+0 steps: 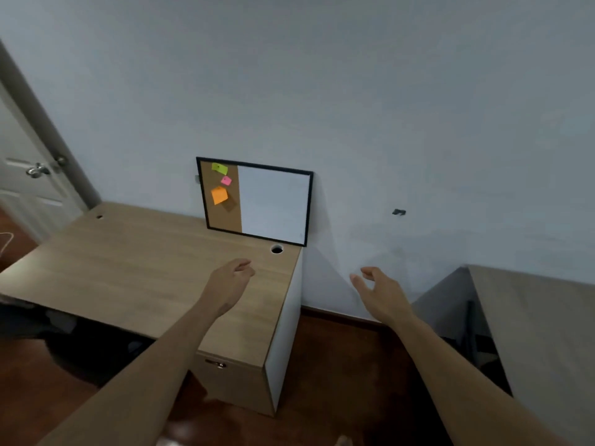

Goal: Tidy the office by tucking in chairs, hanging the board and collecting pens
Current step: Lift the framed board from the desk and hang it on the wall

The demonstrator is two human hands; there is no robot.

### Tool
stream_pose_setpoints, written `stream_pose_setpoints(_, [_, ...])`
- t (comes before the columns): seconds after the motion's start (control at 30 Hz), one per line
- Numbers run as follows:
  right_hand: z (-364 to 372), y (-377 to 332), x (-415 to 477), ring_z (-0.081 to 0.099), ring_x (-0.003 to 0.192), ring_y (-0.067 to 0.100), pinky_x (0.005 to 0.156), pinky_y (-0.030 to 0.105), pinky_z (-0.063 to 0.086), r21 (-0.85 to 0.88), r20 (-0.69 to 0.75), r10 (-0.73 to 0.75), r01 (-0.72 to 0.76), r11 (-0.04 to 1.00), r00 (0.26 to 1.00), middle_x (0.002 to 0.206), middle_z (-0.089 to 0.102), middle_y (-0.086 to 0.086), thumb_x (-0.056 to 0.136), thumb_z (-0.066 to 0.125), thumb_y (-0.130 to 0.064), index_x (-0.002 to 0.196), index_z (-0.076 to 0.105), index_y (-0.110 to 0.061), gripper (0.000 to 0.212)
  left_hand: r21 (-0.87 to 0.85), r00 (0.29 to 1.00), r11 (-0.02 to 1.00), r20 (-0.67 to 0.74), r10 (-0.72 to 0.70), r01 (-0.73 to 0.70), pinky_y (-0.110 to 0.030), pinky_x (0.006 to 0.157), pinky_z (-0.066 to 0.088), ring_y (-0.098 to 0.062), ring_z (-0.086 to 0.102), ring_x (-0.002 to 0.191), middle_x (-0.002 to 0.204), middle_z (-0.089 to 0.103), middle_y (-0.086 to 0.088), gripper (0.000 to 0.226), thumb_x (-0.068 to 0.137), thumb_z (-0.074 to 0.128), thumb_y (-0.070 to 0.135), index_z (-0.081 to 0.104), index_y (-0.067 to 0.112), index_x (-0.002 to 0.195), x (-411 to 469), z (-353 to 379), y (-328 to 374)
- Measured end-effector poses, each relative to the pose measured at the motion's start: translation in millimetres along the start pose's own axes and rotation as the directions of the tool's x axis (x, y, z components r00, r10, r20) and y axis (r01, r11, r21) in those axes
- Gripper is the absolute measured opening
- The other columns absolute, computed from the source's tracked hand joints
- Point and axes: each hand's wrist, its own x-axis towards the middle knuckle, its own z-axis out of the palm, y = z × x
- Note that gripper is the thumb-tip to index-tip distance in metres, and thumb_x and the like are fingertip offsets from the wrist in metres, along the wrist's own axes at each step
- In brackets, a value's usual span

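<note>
A black-framed board [273, 204], half cork with green, pink and orange sticky notes and half whiteboard, stands on the wooden desk [128, 268] and leans against the wall. My left hand [230, 281] hovers over the desk's right end, below the board, fingers loosely apart and empty. My right hand [380, 292] reaches out to the right of the desk, over the gap, fingers spread and empty. Both hands are short of the board. A dark chair [61, 342] sits under the desk at the left.
A small dark hook [399, 212] sticks out of the wall right of the board. A cable hole [277, 249] lies in the desk top below the board. A second desk [541, 333] stands at the right. A door [29, 175] is at the far left.
</note>
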Motion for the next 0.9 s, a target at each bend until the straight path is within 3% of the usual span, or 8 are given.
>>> stream_pose_setpoints(0.13, [6.9,-10.8,64.6,0.056,0.140,0.025,0.111,0.035,0.042,0.006,0.039,-0.019,0.019,1.000,0.999,0.158,0.055,0.003,0.104,0.053,-0.062,0.156,0.048,-0.018,0.069,-0.071,0.998,0.996,-0.045,-0.049,0.045,-0.031,0.107,0.040,-0.024,0.059,0.137,0.144,0.068,-0.004,0.039,0.105,0.060,0.034,0.070,0.020,0.141,54.5,-6.8,-5.0])
stream_pose_setpoints(0.27, [6.1,-24.2,136.3,0.057,0.139,0.025,0.105,0.031,0.043,0.043,0.066,-0.035,0.032,0.999,0.997,0.158,0.055,0.003,0.103,0.053,-0.063,0.156,0.048,-0.018,0.069,-0.162,0.992,0.982,-0.061,-0.114,0.103,-0.046,0.121,0.045,-0.026,0.065,0.132,0.141,0.070,-0.001,0.057,0.087,0.060,0.054,0.072,0.026,0.135,114.8,-14.1,-9.4])
stream_pose_setpoints(0.37, [1.2,-36.4,185.7,0.058,0.138,0.024,0.102,0.031,0.043,0.048,0.101,-0.043,0.038,0.998,0.994,0.155,0.058,0.004,0.102,0.054,-0.063,0.155,0.049,-0.019,0.070,-0.241,0.985,0.961,-0.073,-0.155,0.133,-0.050,0.124,0.042,-0.026,0.064,0.134,0.141,0.070,-0.001,0.058,0.080,0.056,0.061,0.072,0.031,0.127,162.9,-21.4,-6.5])
stream_pose_setpoints(0.43, [-3.9,-45.3,221.6,0.058,0.137,0.023,0.101,0.031,0.044,0.036,0.128,-0.057,0.052,0.998,0.990,0.151,0.061,0.003,0.102,0.056,-0.063,0.154,0.050,-0.020,0.069,-0.290,0.977,0.944,-0.095,-0.190,0.156,-0.052,0.125,0.041,-0.025,0.061,0.137,0.145,0.068,0.001,0.064,0.080,0.055,0.065,0.071,0.032,0.132,191.5,-26.2,2.4])
stream_pose_setpoints(0.53, [-9.7,-57.1,273.9,0.060,0.135,0.021,0.100,0.030,0.043,0.012,0.149,-0.087,0.086,0.996,0.985,0.147,0.064,0.003,0.102,0.057,-0.061,0.153,0.051,-0.020,0.066,-0.335,0.960,0.922,-0.128,-0.249,0.195,-0.054,0.123,0.042,-0.025,0.061,0.136,0.145,0.067,0.002,0.055,0.089,0.058,0.056,0.070,0.031,0.135,233.8,-29.9,8.8])
stream_pose_setpoints(0.67, [-6.4,-66.7,329.1,0.063,0.127,0.022,0.095,0.030,0.043,-0.009,0.198,-0.077,0.080,0.997,0.977,0.144,0.066,0.004,0.102,0.056,-0.061,0.153,0.051,-0.019,0.066,-0.367,0.929,0.896,-0.170,-0.328,0.250,-0.049,0.112,0.049,-0.029,0.067,0.123,0.129,0.073,-0.003,0.026,0.094,0.058,0.048,0.072,0.035,0.112,272.4,-34.6,10.5])
stream_pose_setpoints(0.8, [4.6,-76.9,374.0,0.059,0.110,0.019,0.089,0.031,0.043,-0.022,0.236,-0.065,0.072,0.997,0.970,0.142,0.067,0.007,0.103,0.057,-0.058,0.154,0.050,-0.016,0.066,-0.369,0.905,0.882,-0.192,-0.380,0.292,-0.047,0.105,0.050,-0.029,0.068,0.121,0.127,0.073,-0.005,0.054,0.086,0.055,0.056,0.070,0.024,0.128,313.8,-51.0,2.3])
stream_pose_setpoints(0.9, [16.2,-84.8,409.3,0.064,0.123,0.027,0.093,0.033,0.046,-0.012,0.244,-0.046,0.051,0.999,0.969,0.143,0.066,0.009,0.104,0.058,-0.055,0.154,0.049,-0.015,0.065,-0.376,0.890,0.878,-0.224,-0.398,0.298,-0.046,0.102,0.052,-0.025,0.069,0.117,0.127,0.072,-0.003,0.063,0.084,0.054,0.055,0.070,0.017,0.133,356.2,-64.1,-8.1])
